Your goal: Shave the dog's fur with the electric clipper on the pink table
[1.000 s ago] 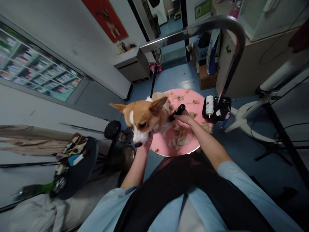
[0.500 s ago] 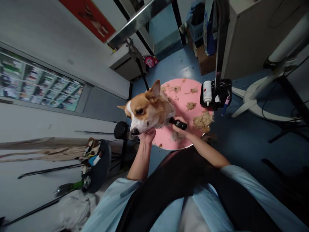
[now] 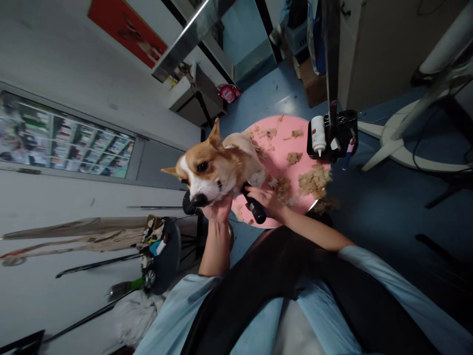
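A tan and white dog (image 3: 207,167) sits on a round pink table (image 3: 275,148), its head turned to the left. My left hand (image 3: 219,209) is closed around the underside of its jaw and holds the head up; part of the fingers is hidden by the muzzle. In my right hand (image 3: 268,201) is a black hair clipper (image 3: 254,207), its head end against the dog's chest and its rear end pointing down toward me. Clumps of cut fur (image 3: 314,181) lie on the table to the right of the dog.
A black tray (image 3: 342,135) at the table's right edge holds a white bottle (image 3: 318,135) and scissors. An upright metal post (image 3: 331,64) rises beside it. On the left stands a small dark round table (image 3: 166,256) with tools. A white-legged stand (image 3: 391,148) is on the right.
The dog's head has shifted left, with my left hand still under it. My right hand has moved the clipper left along the chest and turned its rear end downward.
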Action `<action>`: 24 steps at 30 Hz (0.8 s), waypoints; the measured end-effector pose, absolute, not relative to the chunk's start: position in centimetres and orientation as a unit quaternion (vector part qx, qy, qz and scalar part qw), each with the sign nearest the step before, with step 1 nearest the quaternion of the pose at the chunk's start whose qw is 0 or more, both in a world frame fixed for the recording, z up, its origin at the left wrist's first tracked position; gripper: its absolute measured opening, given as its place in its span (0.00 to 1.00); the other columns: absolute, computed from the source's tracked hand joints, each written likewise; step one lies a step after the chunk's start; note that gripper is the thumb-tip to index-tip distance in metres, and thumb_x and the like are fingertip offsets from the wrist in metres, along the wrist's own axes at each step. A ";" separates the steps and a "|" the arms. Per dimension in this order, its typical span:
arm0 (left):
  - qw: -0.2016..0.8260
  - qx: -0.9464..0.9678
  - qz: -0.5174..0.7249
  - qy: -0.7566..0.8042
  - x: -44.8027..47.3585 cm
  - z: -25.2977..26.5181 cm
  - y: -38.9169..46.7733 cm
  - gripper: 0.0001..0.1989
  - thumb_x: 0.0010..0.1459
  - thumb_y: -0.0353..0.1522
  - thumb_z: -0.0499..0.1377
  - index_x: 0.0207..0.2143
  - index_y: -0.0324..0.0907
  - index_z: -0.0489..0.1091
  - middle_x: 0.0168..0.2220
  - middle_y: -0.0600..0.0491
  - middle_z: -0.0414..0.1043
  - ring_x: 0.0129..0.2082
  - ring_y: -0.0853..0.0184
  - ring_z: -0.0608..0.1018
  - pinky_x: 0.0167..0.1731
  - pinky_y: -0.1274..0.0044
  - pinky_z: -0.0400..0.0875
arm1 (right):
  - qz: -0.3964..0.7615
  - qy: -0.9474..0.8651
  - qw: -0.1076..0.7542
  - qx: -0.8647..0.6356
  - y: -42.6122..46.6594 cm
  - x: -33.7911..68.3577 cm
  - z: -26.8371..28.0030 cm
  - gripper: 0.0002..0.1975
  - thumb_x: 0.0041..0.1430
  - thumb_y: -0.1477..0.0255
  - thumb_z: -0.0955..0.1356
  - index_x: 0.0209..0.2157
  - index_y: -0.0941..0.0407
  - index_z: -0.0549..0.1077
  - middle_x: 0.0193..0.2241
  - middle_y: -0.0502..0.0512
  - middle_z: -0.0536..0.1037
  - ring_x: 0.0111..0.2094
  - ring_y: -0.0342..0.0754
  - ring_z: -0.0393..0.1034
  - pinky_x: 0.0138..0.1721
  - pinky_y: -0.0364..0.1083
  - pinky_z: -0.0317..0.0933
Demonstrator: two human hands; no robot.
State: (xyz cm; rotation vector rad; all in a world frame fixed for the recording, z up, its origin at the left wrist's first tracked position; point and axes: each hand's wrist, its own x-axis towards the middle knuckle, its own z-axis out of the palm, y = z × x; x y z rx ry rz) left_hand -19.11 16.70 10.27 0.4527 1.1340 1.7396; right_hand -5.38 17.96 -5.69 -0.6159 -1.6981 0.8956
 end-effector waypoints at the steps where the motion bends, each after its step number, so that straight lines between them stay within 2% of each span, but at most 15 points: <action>1: 0.486 0.181 0.718 0.464 -19.3 10.3 16.7 0.16 0.69 0.43 0.54 0.48 0.46 0.77 0.53 0.50 0.80 0.59 0.61 0.77 0.61 0.63 0.72 | 0.369 -0.724 0.524 -0.254 18.0 -5.5 -5.5 0.14 0.65 0.67 0.70 0.51 0.52 0.76 0.59 0.62 0.78 0.58 0.54 0.77 0.56 0.52 0.74; 5: 0.480 0.179 0.722 0.465 -19.9 10.2 16.9 0.14 0.67 0.41 0.56 0.47 0.46 0.76 0.51 0.50 0.81 0.57 0.63 0.78 0.61 0.65 0.72 | 0.368 -0.722 0.490 -0.321 18.6 -5.2 -6.7 0.14 0.63 0.73 0.69 0.51 0.53 0.75 0.58 0.63 0.79 0.57 0.55 0.78 0.54 0.51 0.75; 8: 0.481 0.173 0.729 0.455 -20.1 10.2 17.2 0.16 0.68 0.43 0.55 0.49 0.45 0.75 0.47 0.50 0.82 0.57 0.64 0.78 0.62 0.64 0.71 | 0.372 -0.701 0.495 -0.354 18.3 -4.7 -8.1 0.15 0.62 0.73 0.70 0.50 0.53 0.75 0.57 0.62 0.80 0.56 0.55 0.78 0.54 0.53 0.75; 12: 0.483 0.161 0.735 0.448 -20.5 10.3 17.4 0.15 0.69 0.42 0.55 0.47 0.44 0.76 0.46 0.51 0.82 0.56 0.63 0.78 0.65 0.62 0.68 | 0.359 -0.721 0.524 -0.276 17.9 -5.3 -7.7 0.14 0.66 0.68 0.69 0.52 0.52 0.75 0.58 0.61 0.79 0.57 0.54 0.78 0.55 0.52 0.75; 15: 0.478 0.177 0.732 0.452 -20.9 10.4 17.2 0.15 0.68 0.43 0.56 0.47 0.44 0.75 0.48 0.50 0.82 0.57 0.63 0.78 0.65 0.62 0.67 | 0.368 -0.715 0.538 -0.254 18.5 -5.7 -7.6 0.12 0.67 0.69 0.68 0.51 0.54 0.76 0.57 0.63 0.79 0.55 0.54 0.79 0.54 0.52 0.75; 20: 0.468 0.178 0.730 0.465 -21.4 10.0 16.6 0.14 0.66 0.42 0.58 0.46 0.45 0.75 0.46 0.51 0.82 0.55 0.63 0.78 0.62 0.64 0.70 | 0.424 -0.689 0.515 -0.281 18.8 -5.0 -8.9 0.14 0.63 0.73 0.69 0.50 0.54 0.77 0.57 0.63 0.79 0.55 0.57 0.79 0.54 0.55 0.76; 24: 0.469 0.176 0.732 0.461 -21.2 10.2 16.8 0.11 0.66 0.40 0.58 0.39 0.45 0.76 0.41 0.52 0.83 0.49 0.65 0.81 0.58 0.66 0.74 | 0.421 -0.700 0.542 -0.197 19.1 -4.9 -8.0 0.15 0.63 0.72 0.70 0.51 0.52 0.77 0.58 0.60 0.79 0.57 0.55 0.78 0.56 0.55 0.75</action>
